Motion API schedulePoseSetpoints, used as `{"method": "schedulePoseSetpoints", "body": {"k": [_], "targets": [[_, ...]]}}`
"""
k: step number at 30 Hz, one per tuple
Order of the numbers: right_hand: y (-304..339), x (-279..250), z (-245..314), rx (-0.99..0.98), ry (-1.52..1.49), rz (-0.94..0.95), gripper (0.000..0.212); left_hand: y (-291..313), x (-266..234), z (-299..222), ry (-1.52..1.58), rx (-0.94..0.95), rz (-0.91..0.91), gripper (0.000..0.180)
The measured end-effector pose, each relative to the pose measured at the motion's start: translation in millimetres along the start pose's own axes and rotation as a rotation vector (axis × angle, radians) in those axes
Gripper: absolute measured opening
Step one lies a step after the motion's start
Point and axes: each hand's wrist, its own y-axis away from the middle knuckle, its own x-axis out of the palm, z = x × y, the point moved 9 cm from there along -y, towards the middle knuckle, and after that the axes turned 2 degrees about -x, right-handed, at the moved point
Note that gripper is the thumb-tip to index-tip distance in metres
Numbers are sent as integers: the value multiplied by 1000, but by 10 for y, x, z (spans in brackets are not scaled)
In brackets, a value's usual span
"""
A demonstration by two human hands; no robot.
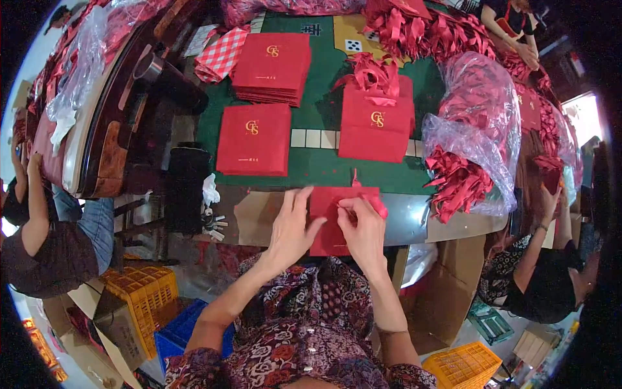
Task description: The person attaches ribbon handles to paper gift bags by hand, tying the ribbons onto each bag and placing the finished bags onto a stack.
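A flat red paper gift bag (pixel 327 242) lies at the table's near edge in front of me. My left hand (pixel 293 227) rests at its left side, fingers spread, the thumb reaching over the bag. Over the bag's right half, my right hand (pixel 363 228) is closed in a pinch on a red ribbon (pixel 380 206), whose bright loop shows beside the knuckles. The pinched end is mostly hidden by the fingers. A short ribbon end (pixel 355 177) sticks up beyond the bag's far edge.
Flat red bags lie in a near-left stack (pixel 253 146) and a taller far-left stack (pixel 271 65). Ribboned bags (pixel 374 139) are piled ahead. Plastic-wrapped ribbon bundles (pixel 479 104) stand right. A dark tumbler (pixel 170 83) is left. Yellow crates (pixel 144 295) are on the floor; people sit on both sides.
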Motion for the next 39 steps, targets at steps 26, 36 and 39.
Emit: {"method": "schedulePoseSetpoints", "body": {"k": [26,36,39], "targets": [[8,16,-22,-41,-81,-154,12,-239,-12,-367,-108,198,62,33],[80,74,21,-193,-13,-276,20,-294,-19,-422,-84,205,-2,15],[64,121,63,-241,21,-271,20,-310,-59,-272,4,167,17,14]]}}
